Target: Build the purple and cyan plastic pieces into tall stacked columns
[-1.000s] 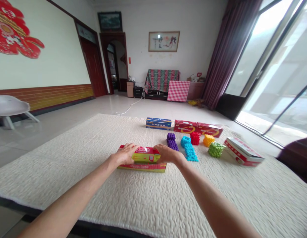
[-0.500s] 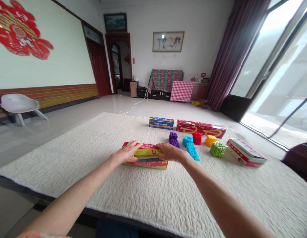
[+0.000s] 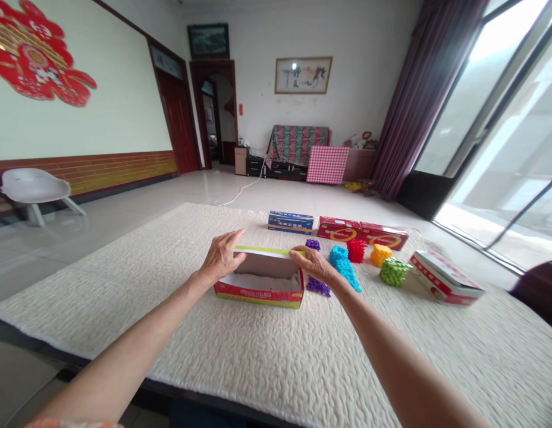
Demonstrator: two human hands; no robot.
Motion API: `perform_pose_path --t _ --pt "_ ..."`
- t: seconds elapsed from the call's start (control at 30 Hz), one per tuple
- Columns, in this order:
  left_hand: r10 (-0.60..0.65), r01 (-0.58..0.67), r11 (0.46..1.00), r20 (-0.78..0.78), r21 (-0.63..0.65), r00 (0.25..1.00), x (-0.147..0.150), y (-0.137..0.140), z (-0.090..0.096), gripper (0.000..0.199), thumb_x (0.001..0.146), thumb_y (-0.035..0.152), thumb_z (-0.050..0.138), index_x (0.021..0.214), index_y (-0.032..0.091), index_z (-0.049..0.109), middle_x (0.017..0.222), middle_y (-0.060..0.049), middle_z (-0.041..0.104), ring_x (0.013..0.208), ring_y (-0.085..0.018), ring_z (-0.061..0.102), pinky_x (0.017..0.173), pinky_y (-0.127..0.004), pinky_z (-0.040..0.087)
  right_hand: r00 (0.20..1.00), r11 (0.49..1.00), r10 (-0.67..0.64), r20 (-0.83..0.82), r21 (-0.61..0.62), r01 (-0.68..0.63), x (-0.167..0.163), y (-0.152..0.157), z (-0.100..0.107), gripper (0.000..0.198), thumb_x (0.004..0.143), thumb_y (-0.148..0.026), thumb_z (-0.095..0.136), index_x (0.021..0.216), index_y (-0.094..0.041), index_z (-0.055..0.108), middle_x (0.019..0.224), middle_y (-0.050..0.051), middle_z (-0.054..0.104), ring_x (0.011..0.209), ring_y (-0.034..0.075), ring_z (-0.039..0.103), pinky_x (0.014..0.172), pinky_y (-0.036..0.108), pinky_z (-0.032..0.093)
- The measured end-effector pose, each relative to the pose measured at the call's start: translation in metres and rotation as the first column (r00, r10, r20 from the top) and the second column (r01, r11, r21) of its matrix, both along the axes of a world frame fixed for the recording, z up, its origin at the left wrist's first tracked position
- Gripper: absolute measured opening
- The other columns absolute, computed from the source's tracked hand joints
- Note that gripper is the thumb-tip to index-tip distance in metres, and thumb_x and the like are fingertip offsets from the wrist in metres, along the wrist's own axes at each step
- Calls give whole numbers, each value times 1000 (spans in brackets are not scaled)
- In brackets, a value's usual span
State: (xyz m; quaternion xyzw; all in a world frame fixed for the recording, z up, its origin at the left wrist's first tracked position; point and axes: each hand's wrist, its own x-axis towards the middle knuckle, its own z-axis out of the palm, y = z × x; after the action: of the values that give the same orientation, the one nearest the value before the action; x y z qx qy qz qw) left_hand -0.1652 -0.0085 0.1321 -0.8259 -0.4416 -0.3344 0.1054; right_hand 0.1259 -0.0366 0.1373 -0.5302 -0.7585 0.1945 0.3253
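A red and yellow-green cardboard box sits on the cover in front of me, its grey inside showing. Its hinged lid stands raised along the far side, seen nearly edge-on. At the lid's left end is my left hand, thumb in front and fingers behind it. My right hand grips the lid's right end the same way. Just beyond my right hand lies a bumpy purple block piece, partly hidden by that hand. Beside it is a long light-blue block piece.
Farther right lie red, yellow and green block pieces. A white and red box rests at the right. Behind stand a blue box and two red boxes. The quilted cover spreads over the table.
The box's lid has swung up and away from me, exposing the inside. Both hands have risen with it, and the right hand now covers part of the purple block piece.
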Motion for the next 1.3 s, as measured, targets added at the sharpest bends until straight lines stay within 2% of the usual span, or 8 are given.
perform_pose_path --t 0.13,0.3,0.4,0.57,0.7,0.97,1.13,1.3 --pt "141 -135 990 160 -47 977 1 21 0 58 82 29 60 136 16 43 130 -14 60 120 -26 56 103 -39 44 937 958 -242 -252 88 271 -7 9 -13 41 94 -46 36 113 -18 60 100 10 68 95 22 61 81 34 48" --pt "227 -203 972 238 -122 945 6 48 -10 61 83 31 60 138 17 40 126 -14 62 117 -26 59 100 -38 46 846 808 -354 -399 326 491 -20 -1 -32 36 92 -38 39 118 -19 55 122 14 58 110 24 56 92 40 45" --pt "270 -244 961 273 -126 923 5 59 -15 64 83 33 59 141 16 36 128 -14 60 118 -26 58 100 -37 46 918 829 -324 -227 400 391 -26 -7 -44 26 86 -25 46 107 -22 61 134 12 50 125 25 46 101 43 40" --pt "314 -269 936 188 -229 931 -6 63 -29 60 82 24 56 139 18 40 124 -13 62 114 -26 60 98 -37 48 922 878 -388 5 308 368 -27 -3 -59 37 82 -18 50 118 -15 58 148 17 37 135 31 34 109 49 32" --pt "167 -163 978 18 -133 986 -13 56 -44 50 82 20 51 131 16 52 140 -15 49 130 -29 46 107 -42 42 889 892 -439 130 184 413 -26 0 -64 35 82 -21 53 114 -13 61 150 19 36 136 33 34 107 48 34" --pt "-124 78 966 -178 -246 976 -9 42 -56 49 78 0 38 112 19 68 120 -9 66 127 -22 51 109 -41 41 850 892 -433 302 9 451 -27 -17 -57 45 78 -11 49 121 -16 60 152 14 36 137 34 32 99 50 38" --pt "-172 110 953 -208 -281 963 -2 36 -54 54 81 -2 38 122 20 65 118 -9 69 118 -20 58 103 -40 44 836 924 -375 401 84 374 -25 -18 -47 29 80 -11 47 91 -22 71 118 8 67 122 31 46 94 46 33" --pt "-171 113 954 -196 -276 966 2 50 -60 47 82 0 40 113 18 70 110 -9 73 103 -18 66 96 -33 48 845 936 -346 408 90 340 -17 -3 -45 25 77 -9 49 74 -21 71 96 5 73 100 22 58 80 32 34"
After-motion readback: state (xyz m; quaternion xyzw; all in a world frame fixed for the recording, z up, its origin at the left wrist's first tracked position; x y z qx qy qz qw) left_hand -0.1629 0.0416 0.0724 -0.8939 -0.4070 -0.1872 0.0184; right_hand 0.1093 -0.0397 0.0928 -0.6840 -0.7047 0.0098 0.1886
